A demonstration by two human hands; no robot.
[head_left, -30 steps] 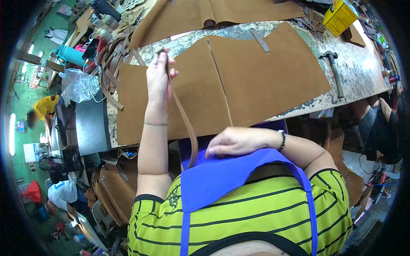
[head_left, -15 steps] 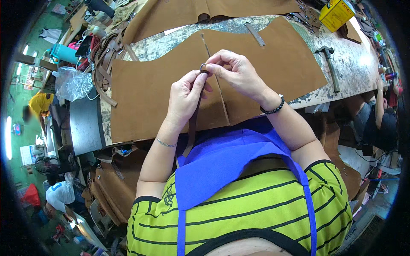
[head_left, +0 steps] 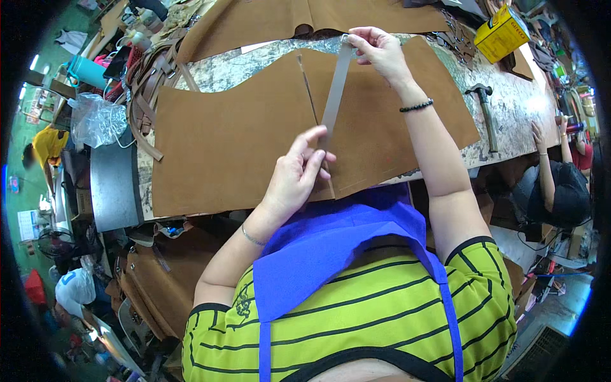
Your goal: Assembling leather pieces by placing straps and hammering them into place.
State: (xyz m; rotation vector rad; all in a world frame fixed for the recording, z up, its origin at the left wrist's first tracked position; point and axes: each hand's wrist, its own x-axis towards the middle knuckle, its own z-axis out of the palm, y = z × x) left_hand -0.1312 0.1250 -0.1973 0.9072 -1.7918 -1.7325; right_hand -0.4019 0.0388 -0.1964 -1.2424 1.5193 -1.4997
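My right hand is raised toward the far side of the table and pinches the top end of a narrow leather strap. A small metal ring shows at that end. Pale side showing, the strap slants down to my left hand, whose fingers close loosely around its lower part. Beneath both hands lies a large brown leather panel with a dark lengthwise line near its middle.
A hammer lies right of the panel, a yellow can farther back. Several loose straps and a clear plastic bag are at the left. Another person's hand is at the right edge.
My right hand has moved up and away, carrying the strap's ringed end. My left hand has dropped lower, and the strap now stretches between them. The metal strip on the panel is no longer visible.
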